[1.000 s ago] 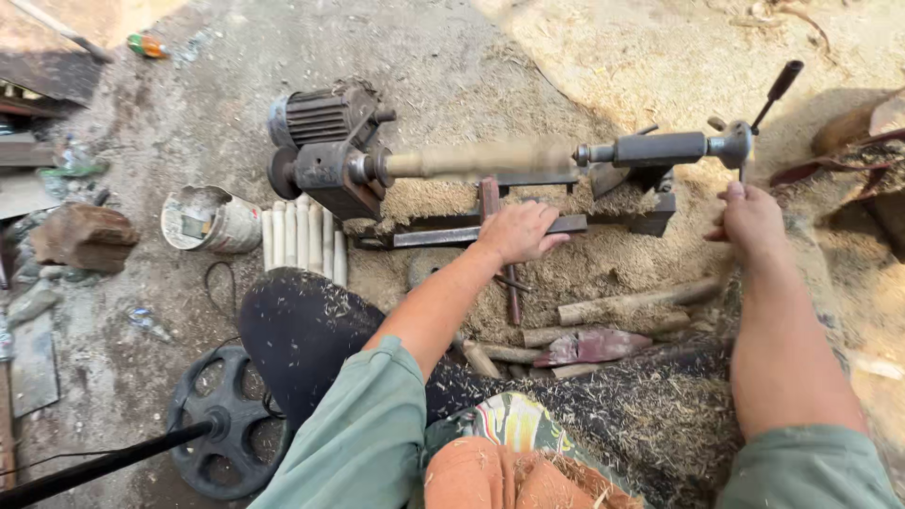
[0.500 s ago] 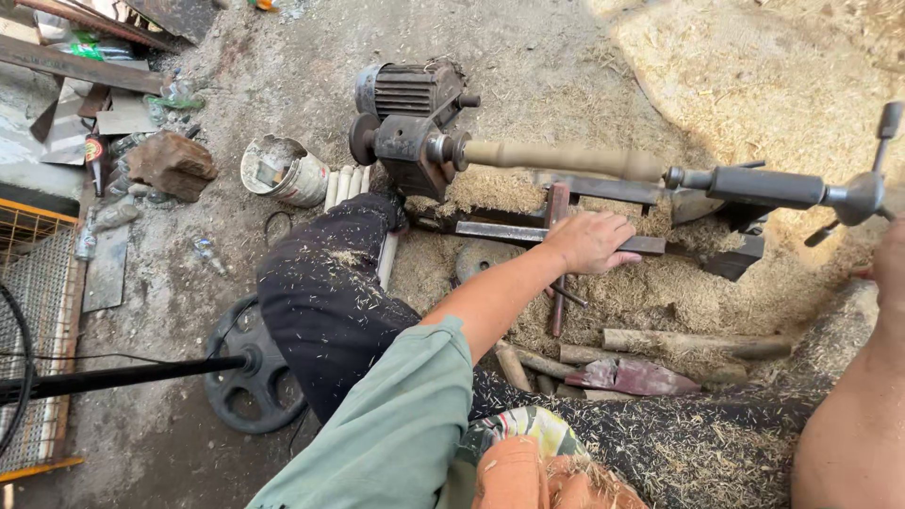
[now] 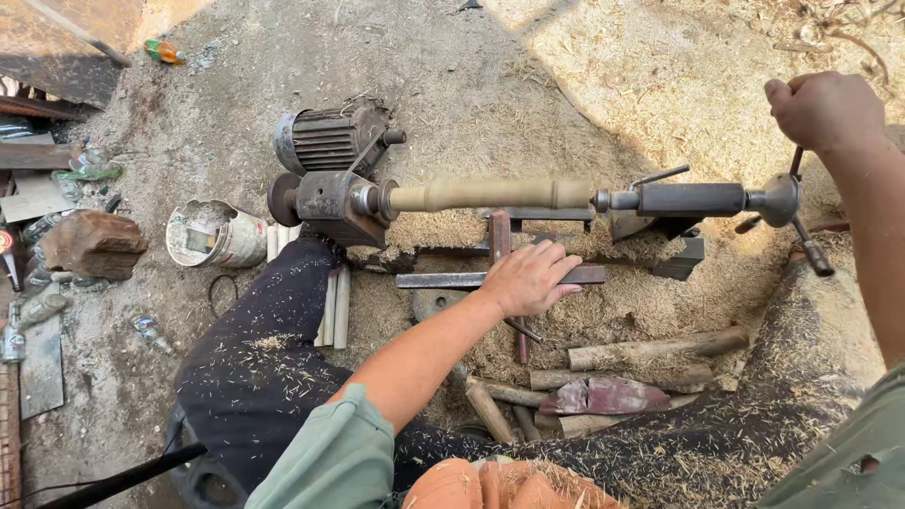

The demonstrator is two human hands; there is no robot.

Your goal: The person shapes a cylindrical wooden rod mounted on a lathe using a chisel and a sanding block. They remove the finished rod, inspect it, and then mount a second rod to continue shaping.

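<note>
Left hand rests flat on the flat steel tool-rest bar; right hand grips the tailstock's spoked metal handwheel, turned pale wooden spindle between.

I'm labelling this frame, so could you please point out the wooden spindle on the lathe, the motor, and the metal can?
Wooden spindle (image 3: pixel 490 194), head view, middle of its pale turned shaft.
Motor (image 3: pixel 325 139), head view, ribbed housing.
Metal can (image 3: pixel 242 243), head view, outer side wall.

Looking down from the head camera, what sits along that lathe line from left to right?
Tin can → electric motor → turned wooden spindle → metal tailstock → crank handwheel → right hand gripping its handle.
</note>
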